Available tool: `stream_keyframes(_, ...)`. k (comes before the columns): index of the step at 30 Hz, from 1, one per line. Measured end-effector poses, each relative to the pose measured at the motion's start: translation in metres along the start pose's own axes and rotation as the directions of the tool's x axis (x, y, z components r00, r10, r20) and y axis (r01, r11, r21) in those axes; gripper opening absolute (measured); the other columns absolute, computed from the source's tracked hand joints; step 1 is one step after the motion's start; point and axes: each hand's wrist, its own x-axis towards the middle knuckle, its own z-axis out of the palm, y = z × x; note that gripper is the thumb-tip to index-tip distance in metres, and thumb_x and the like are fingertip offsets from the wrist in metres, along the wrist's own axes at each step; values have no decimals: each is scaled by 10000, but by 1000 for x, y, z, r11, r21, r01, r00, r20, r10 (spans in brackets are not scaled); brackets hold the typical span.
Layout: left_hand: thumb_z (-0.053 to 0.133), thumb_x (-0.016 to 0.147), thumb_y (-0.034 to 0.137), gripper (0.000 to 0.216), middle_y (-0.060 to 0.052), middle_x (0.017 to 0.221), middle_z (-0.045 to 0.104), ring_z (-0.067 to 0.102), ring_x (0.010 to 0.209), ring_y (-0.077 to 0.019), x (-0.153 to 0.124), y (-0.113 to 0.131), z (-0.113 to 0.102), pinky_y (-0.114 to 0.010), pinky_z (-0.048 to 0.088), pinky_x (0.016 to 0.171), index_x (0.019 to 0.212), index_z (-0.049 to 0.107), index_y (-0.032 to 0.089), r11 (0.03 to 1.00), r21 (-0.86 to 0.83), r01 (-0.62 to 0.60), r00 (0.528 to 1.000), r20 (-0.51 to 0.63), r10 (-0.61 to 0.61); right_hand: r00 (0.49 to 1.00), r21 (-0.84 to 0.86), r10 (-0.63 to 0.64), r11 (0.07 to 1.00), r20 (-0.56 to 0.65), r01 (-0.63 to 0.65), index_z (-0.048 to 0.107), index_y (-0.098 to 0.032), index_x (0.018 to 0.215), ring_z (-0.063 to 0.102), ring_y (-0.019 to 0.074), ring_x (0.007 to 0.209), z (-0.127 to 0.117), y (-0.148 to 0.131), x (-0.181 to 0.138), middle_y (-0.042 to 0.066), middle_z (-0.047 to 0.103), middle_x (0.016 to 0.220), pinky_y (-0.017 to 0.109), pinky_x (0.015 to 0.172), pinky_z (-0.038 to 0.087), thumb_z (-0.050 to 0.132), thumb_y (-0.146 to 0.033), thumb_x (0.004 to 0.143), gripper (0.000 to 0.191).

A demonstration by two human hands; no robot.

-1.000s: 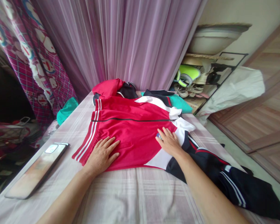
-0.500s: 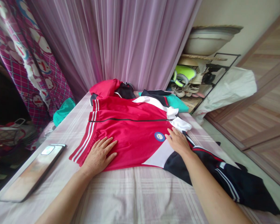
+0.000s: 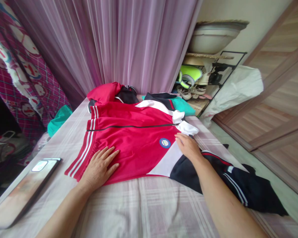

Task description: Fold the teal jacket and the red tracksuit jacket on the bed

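Note:
A red zip-up jacket with white panels, black sleeves and a round blue badge lies spread on the checked bed sheet. Its striped hem points left and its white collar right; the black zip is done up along the middle. My left hand rests flat on the red cloth near the hem, fingers spread. Over the white shoulder panel, just below the collar, lies my right hand, fingers extended and slightly bent, some partly hidden. The near black sleeve stretches to the right past my right forearm.
A phone lies at the bed's left edge. Behind the jacket are bunched red and black clothing and teal cloth, against a purple curtain. At right stand a shoe rack and wooden doors.
The view has shifted slightly, so everything sits further left. My right hand's fingers are closer together on the shoulder panel. My left hand stays flat near the hem.

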Motion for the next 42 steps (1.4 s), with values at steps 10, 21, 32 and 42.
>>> stream_keyframes(10, 362, 960, 645, 610, -86, 1440, 596, 513, 1357, -323, 0, -1, 2, -547, 432, 1110, 1425, 560, 304, 1000, -4, 0, 1000, -22, 0, 816, -158, 483, 876, 318, -456, 743, -279, 900, 693, 238, 889, -44, 62, -10, 42, 762, 1033, 293, 643, 438, 629, -449, 813, 223)
stream_keyframes(21, 339, 957, 663, 633, -96, 1443, 592, 518, 1353, -330, 1, -2, 2, -559, 435, 1102, 1421, 568, 298, 1000, -17, 7, 1000, -18, -8, 823, -322, 531, 830, 204, -456, 750, -210, 1013, 703, 302, 935, -49, 69, -19, 171, 733, 1144, 362, 696, 477, 421, -284, 929, 348)
stream_keyframes(32, 337, 956, 665, 637, -91, 1444, 591, 518, 1353, -329, 2, -2, 0, -547, 442, 1100, 1426, 562, 298, 1000, -4, -2, 1000, -14, 2, 859, -138, 358, 934, 366, -331, 739, -263, 835, 683, 227, 865, -60, 55, -34, 38, 760, 930, 287, 658, 434, 599, -533, 839, 304)
stream_keyframes(42, 340, 958, 659, 629, -90, 1442, 594, 513, 1361, -318, 2, -2, 1, -540, 435, 1110, 1420, 568, 299, 1000, 0, 6, 1000, -7, -6, 820, -217, 305, 950, 484, -225, 705, -251, 721, 691, 224, 822, -68, 56, -35, 44, 756, 858, 291, 631, 419, 660, -354, 809, 142)
